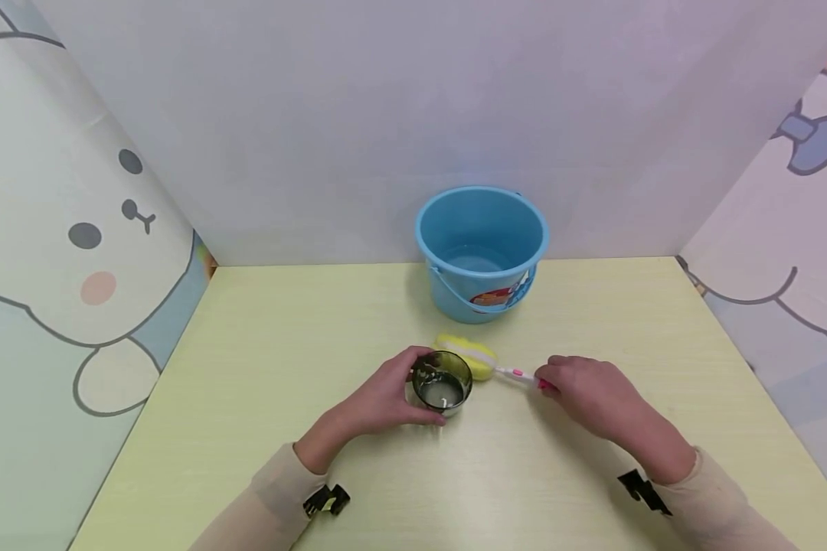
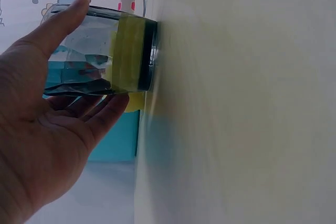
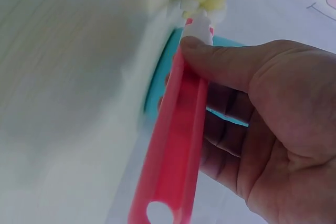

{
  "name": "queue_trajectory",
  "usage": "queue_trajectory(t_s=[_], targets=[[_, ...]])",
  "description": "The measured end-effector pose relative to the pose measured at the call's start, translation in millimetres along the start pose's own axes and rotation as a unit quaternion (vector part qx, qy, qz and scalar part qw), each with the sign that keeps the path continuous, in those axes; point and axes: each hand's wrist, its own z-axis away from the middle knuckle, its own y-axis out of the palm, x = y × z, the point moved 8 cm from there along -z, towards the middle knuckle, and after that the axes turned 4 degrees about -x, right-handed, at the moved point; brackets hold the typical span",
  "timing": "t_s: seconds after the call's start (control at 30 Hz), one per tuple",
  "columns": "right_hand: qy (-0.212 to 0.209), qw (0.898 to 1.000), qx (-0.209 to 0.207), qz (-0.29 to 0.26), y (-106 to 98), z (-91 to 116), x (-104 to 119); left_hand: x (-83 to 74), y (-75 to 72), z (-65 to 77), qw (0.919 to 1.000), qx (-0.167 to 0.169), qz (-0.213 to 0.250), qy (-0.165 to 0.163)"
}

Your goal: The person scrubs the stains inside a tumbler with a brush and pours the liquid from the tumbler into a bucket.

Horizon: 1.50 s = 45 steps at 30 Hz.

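Tabletop was pale yellow, white wall behind, cartoon-print panels on both sides. Left hand had thumb and fingers wrapped round a dark, see-through glass, mouth up over mid-table, couldn't tell if the base touched; right hand gripped the pink handle of a sponge brush, thumb up by the white neck. Brush's yellow-and-white head sat outside the glass, just beside it, with a blue bucket upright behind both.

Left sleeve: long, plain, beige. Black, glossy, jagged-edged piece sits just beside left cuff. Right sleeve, well apart from left cuff: same beige, black strip alongside.
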Motion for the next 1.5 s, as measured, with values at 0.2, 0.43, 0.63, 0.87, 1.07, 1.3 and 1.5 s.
queue_trajectory(t_s=[0.2, 0.43, 0.63, 0.87, 1.07, 1.3, 1.5], targets=[[0.001, 1.0, -0.017, 0.01, -11.0, 0.4, -4.0, -2.7, -1.4, 0.5, 1.0, -0.001, 0.007, 0.0], [-0.003, 0.998, -0.059, 0.033, -34.4, 3.6, -7.8, -2.2, -1.4, 0.3, 1.0, -0.001, 0.008, -0.005], [-0.011, 0.994, -0.099, 0.052, -57.4, 7.1, -13.3, -2.5, -1.2, -0.1, 1.0, -0.001, 0.007, -0.004], [-0.035, 0.987, -0.138, 0.07, -82.3, 10.5, -15.1, -2.7, -1.7, -1.3, 0.9999, -0.003, 0.016, -0.006], [-0.063, 0.982, -0.159, 0.084, -99.0, 10.0, -11.9, -2.2, -1.2, -2.4, 0.9997, -0.004, 0.021, -0.008], [-0.11, 0.975, -0.167, 0.101, -111.9, 4.6, -2.7, -1.6, 0.0, -3.8, 0.9997, -0.007, 0.021, -0.007], [-0.15, 0.967, -0.155, 0.139, -118.8, -3.5, 11.9, -0.7, 1.4, -5.1, 0.9996, -0.008, 0.022, -0.016]])
